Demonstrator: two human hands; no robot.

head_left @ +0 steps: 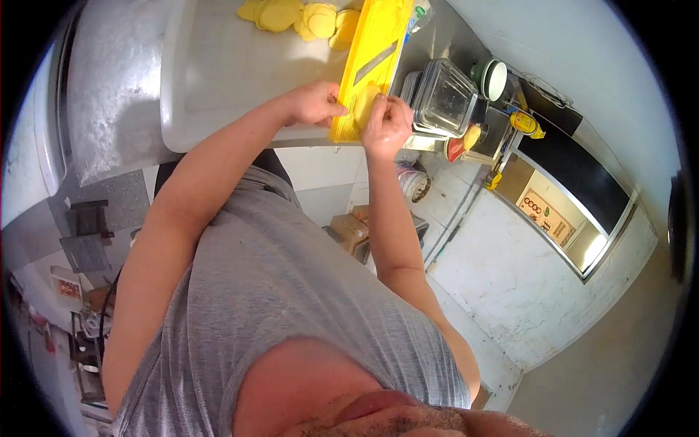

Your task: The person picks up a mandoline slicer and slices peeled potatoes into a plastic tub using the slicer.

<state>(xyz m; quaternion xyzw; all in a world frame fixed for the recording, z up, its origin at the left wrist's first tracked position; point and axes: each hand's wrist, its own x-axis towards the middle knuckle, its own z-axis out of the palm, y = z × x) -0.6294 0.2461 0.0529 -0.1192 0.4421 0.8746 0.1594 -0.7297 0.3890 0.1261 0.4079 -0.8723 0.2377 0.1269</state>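
Observation:
A yellow slicer with a slanted metal blade lies across the near edge of a white tray. My left hand grips the slicer's lower left edge, its thumb on the ridged surface. My right hand is closed at the slicer's right side, with fingers on a pale yellow piece of potato that lies on the slicer below the blade. Thin yellow slices lie in several overlapping groups in the tray, up and to the left of the slicer.
Stacked clear containers stand right of the slicer, with a green-rimmed white bowl beyond. A red container is near the counter's right end. Cardboard boxes and a bucket are on the floor below.

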